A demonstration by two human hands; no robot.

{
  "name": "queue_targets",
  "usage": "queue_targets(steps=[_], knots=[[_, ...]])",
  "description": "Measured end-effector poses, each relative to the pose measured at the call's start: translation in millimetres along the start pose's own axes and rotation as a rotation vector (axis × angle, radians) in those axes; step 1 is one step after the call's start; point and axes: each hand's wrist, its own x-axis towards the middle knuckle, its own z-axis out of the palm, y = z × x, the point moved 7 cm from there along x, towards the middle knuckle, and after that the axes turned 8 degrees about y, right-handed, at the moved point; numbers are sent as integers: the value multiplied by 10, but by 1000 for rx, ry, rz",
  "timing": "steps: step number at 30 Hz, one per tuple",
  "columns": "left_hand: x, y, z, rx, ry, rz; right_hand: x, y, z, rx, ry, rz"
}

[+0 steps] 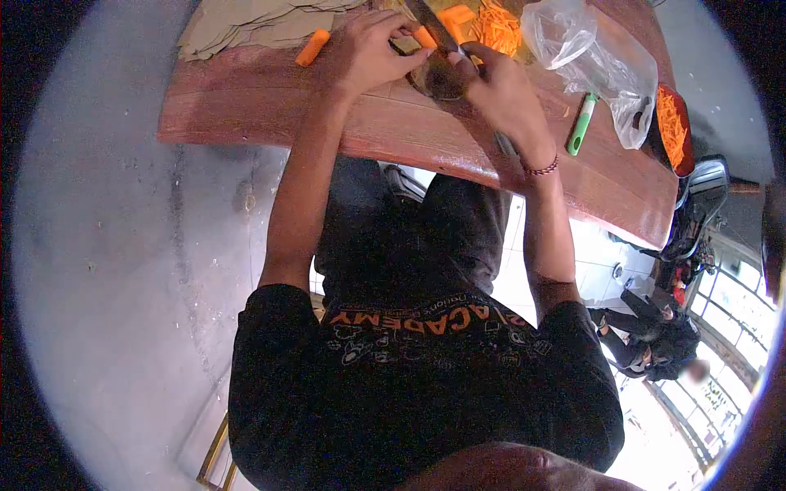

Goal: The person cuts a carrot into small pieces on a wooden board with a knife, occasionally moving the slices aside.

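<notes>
My left hand (pixel 372 51) is closed on a short piece of carrot (pixel 424 38) near the top of the view. Wrapped round the handle of a knife (pixel 434 24) is my right hand (pixel 501 86), and the blade lies right beside that carrot piece. Beneath the knife I see part of a round cutting board (pixel 438 82), mostly hidden by my hands. Another carrot chunk (pixel 312 47) rests on the table to the left of my left hand. Beyond the blade are larger carrot pieces (pixel 455 18) and a heap of carrot shreds (pixel 497 29).
A clear plastic bag (pixel 585 53) lies on the wooden table (pixel 237 102), with a green-handled peeler (pixel 582 124) below it. At the right edge stands a container of carrot shreds (pixel 671 131). Brown torn paper or cardboard (pixel 246 24) covers the upper left. Another person (pixel 651 331) sits at far right.
</notes>
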Motion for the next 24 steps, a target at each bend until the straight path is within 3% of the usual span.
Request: queue_targets(steps=[4, 17, 20, 23, 24], knots=[[15, 82, -63, 13, 28, 31, 9, -55, 18, -56, 43, -150], [4, 18, 18, 72, -34, -35, 88, -104, 72, -79, 37, -118], [-6, 56, -29, 57, 61, 60, 161, -84, 76, -38, 108, -167], [15, 50, -37, 149, 77, 46, 73, -80, 19, -104, -11, -133], [15, 2, 2, 137, -23, -41, 18, -29, -17, -98, -26, -60]])
